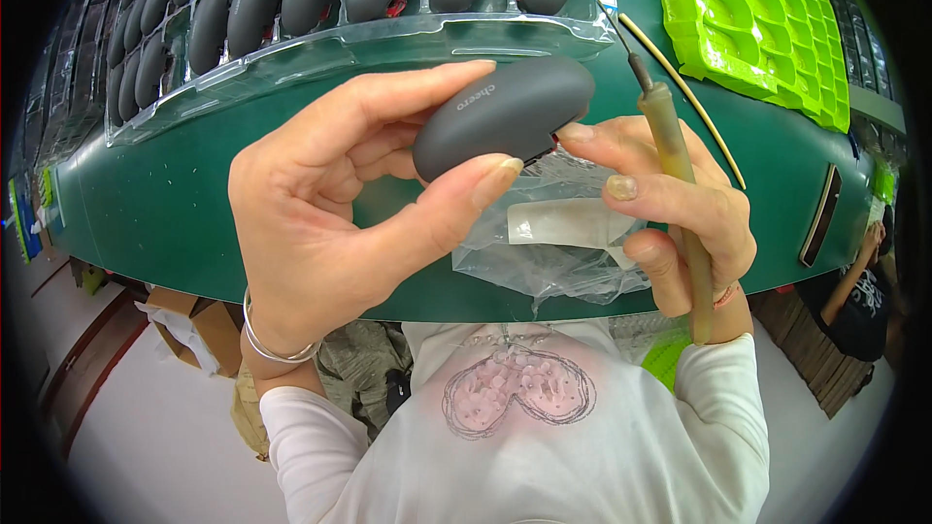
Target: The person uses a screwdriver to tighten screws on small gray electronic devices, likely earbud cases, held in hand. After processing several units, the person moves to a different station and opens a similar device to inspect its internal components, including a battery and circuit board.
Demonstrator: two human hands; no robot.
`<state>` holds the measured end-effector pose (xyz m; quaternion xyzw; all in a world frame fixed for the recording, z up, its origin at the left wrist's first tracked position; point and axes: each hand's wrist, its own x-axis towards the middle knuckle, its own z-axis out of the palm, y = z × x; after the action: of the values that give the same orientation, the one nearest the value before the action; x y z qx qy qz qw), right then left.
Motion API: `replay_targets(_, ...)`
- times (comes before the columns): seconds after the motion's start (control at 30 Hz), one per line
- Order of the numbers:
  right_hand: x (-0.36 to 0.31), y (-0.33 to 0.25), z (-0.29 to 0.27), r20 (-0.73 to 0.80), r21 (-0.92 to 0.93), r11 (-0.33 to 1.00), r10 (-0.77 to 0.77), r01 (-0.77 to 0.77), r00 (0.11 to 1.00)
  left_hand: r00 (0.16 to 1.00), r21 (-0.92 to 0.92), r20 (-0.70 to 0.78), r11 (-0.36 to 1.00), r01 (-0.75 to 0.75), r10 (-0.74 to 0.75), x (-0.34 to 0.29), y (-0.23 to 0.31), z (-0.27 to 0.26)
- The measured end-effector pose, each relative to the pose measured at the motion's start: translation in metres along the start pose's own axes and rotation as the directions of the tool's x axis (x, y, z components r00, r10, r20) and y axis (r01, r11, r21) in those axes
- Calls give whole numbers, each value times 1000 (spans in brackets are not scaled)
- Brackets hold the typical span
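Note:
My left hand [330, 184] pinches a dark grey, rounded oval plastic case [505, 116] between thumb and fingers, above the green table. A small red part shows at the case's lower right edge. There the thumb or fingertip of my right hand [670, 189] touches it. The same right hand holds a slim tool [670, 136] with a yellowish translucent handle and a thin dark tip pointing up and away. The tool lies across the fingers, its tip apart from the case. Below both hands lies a crumpled clear plastic bag [553, 272] with a whitish label.
A clear tray [388, 39] holds several similar dark cases at the back left. A bright green moulded tray [767, 19] stands back right. Near it lie a thin yellowish stick [694, 97] and a dark flat bar [821, 214] on the green table [175, 184]. Another person [859, 301] is at far right.

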<state>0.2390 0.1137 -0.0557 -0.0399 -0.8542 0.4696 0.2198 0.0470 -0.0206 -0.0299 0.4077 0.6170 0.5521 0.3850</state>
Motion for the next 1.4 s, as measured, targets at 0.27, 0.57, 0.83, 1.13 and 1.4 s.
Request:
replay_targets(0.27, -12, 8, -26, -255, -130, 990, -84, 52, 963, 999, 23, 1, 999, 45, -45, -2, 2, -5)
replay_targets(0.57, -13, -8, -23, -204, 374, 926, 21, 58, 979, 993, 48, 10, 992, 118, -119, 0, 3, 2)
replay_targets(0.83, -8, -8, -1, -247, 131, 987, -60, 95, 967, 990, 46, 14, 989, 139, -140, -2, 3, 5)
replay_targets(1.13, -8, -8, 2, -257, 123, 992, -7, 40, 966, 993, 52, 62, 994, 95, -98, -2, 0, 5)
replay_targets(1.4, -13, -11, 1, -262, 314, 931, 276, -189, 925, 989, 63, 132, 996, 58, -66, 0, -4, 4)
